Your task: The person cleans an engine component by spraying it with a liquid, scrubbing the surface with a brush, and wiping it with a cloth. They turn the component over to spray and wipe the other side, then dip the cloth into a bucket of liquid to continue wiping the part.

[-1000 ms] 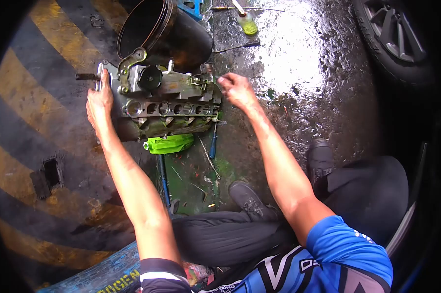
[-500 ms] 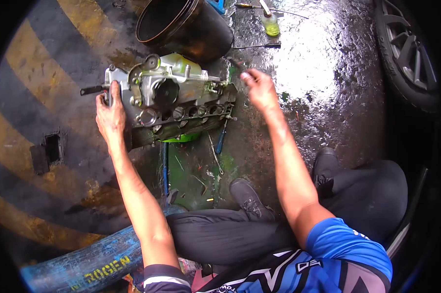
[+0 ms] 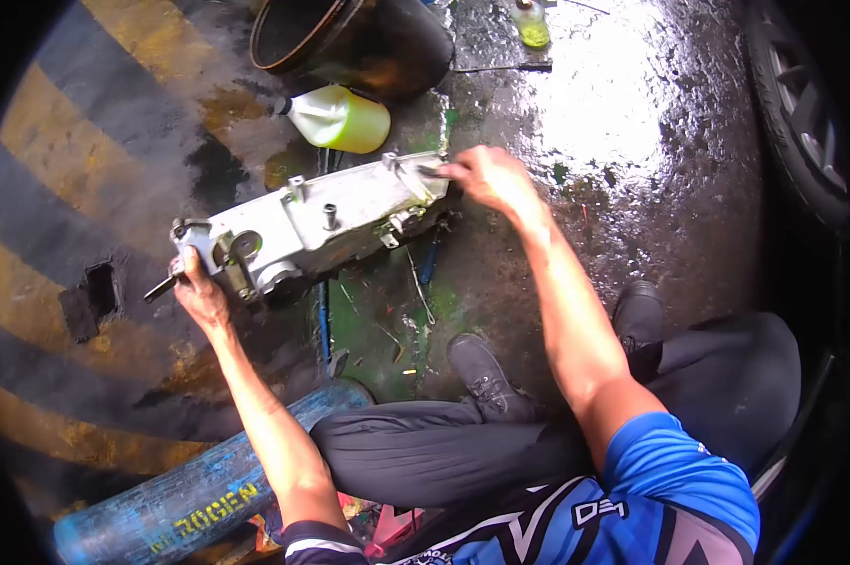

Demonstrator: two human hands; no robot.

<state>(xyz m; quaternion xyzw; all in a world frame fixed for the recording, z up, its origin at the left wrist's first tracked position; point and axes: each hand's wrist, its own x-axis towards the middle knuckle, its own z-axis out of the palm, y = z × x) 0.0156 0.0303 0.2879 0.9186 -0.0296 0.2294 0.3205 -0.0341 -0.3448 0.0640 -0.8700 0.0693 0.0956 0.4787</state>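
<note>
My left hand [image 3: 201,294] is closed around the left end of a silvery metal engine cylinder head [image 3: 349,202], which lies slanted with a long pale side facing up. By these fingers a dark flat strip [image 3: 164,287] juts out to the left. At the head's far right end is my right hand [image 3: 493,179], its fingers pinched on a small dark tool [image 3: 431,172] whose tip meets the metal. The tool's kind cannot be made out. Just beyond the head lies a jug of yellow-green liquid [image 3: 349,121] on its side.
A large dark bucket [image 3: 396,47] lies tipped at the back. Near it is a small bottle [image 3: 534,28] with yellow-green liquid. A blue cylinder [image 3: 199,490] lies by my left knee, and a car wheel [image 3: 797,113] stands at right. Slim tools [image 3: 324,325] lie on the wet floor.
The cylinder head has been tilted over, so its black cap no longer shows and the pale side faces up. My left hand moved nearer; my right hand came down onto its right end.
</note>
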